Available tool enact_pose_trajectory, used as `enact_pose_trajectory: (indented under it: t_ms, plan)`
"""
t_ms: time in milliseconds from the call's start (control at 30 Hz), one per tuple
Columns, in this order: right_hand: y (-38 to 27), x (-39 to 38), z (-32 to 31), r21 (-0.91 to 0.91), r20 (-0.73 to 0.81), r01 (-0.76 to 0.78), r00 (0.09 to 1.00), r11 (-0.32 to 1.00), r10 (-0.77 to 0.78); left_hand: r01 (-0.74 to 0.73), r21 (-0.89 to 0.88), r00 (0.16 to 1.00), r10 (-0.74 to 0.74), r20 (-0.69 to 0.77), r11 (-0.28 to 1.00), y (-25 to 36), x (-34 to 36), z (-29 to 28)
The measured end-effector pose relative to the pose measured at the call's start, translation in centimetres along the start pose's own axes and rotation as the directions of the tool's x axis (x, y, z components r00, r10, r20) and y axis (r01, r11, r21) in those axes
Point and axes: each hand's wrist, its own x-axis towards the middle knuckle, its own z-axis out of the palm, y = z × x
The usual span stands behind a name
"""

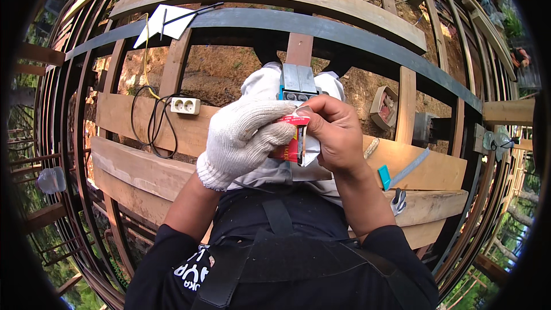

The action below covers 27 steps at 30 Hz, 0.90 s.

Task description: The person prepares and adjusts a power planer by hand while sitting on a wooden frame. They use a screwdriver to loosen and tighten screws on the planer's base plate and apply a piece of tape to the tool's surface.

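The fingers of the gloved left hand (238,135) and the bare right hand (338,132) are closed on a red-and-white packet (291,150), above the lap (258,87). The thick glove perhaps feels little, so a hard pull could tear the packet and spill any content onto the ground (229,72). Its inside is hidden; the blue-grey tool (299,80) behind is partly covered, its kind unclear.

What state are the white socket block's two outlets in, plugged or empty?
Empty: the white socket block shows both round outlets bare, no plugs.
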Motion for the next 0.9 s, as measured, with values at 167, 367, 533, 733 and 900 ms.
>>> enact_pose_trajectory:
  t_ms: [167,367,533,733,900]
  plan:
    - [1.4,0.8,-0.6,0.155,-0.209,-0.003,0.977,0.988,0.035,-0.101,0.086,0.993,0.106,-0.049,0.991,0.2,-0.1,0.1]
    - [-0.1,0.2,-0.4,-0.164,-0.201,0.141,0.964,0.976,-0.173,0.202,-0.302,0.979,-0.196,0.053,0.932,-0.3,-0.6,0.3]
    - [-1.2,0.0,0.2,-0.125,-0.107,0.14,0.982,0.982,-0.154,0.201,-0.132,0.974,-0.184,0.131,0.971,-1.1,-1.4,0.0]
    - [1.0,0.2,-0.8,-0.318,-0.17,0.117,0.969,0.941,-0.178,0.103,-0.136,0.995,-0.104,0.005,0.985,-1.1,-1.7,0.3]
    - [0.6,1.6,-2.3,0.09,-0.502,0.203,0.855,0.975,-0.131,0.062,-0.115,0.98,-0.082,-0.181,0.991,-1.9,-3.3,0.5]
